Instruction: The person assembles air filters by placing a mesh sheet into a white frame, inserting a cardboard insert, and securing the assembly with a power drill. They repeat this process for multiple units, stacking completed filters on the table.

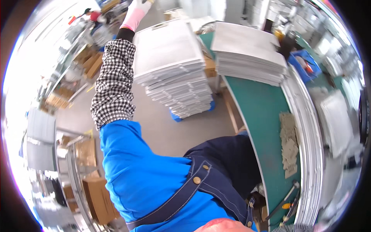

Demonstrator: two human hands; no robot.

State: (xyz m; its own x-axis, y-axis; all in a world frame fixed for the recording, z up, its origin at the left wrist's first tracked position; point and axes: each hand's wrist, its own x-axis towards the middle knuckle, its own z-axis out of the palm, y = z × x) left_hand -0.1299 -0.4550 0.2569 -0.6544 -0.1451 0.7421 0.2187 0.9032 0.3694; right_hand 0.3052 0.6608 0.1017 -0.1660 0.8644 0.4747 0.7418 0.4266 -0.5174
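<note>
My left hand (136, 14), in a pink and white glove, reaches far out at the top edge, just left of a tall stack of white flat panels (168, 48). Its fingers are mostly cut off by the picture's edge, so what they touch or hold is hidden. A black cuff and a black-and-white checked sleeve (114, 77) cover that arm. My right hand is out of view; only a bit of checked sleeve (295, 228) shows at the lower right edge, by the green workbench (266, 147).
A second panel stack (249, 52) lies on the bench's far end. Along the bench are long white profiles (309, 154), grey-beige scraps (288, 145), a hammer (295, 185) and a blue bin (305, 65). Cardboard boxes (99, 199) stand left. Another person (94, 15) is far off.
</note>
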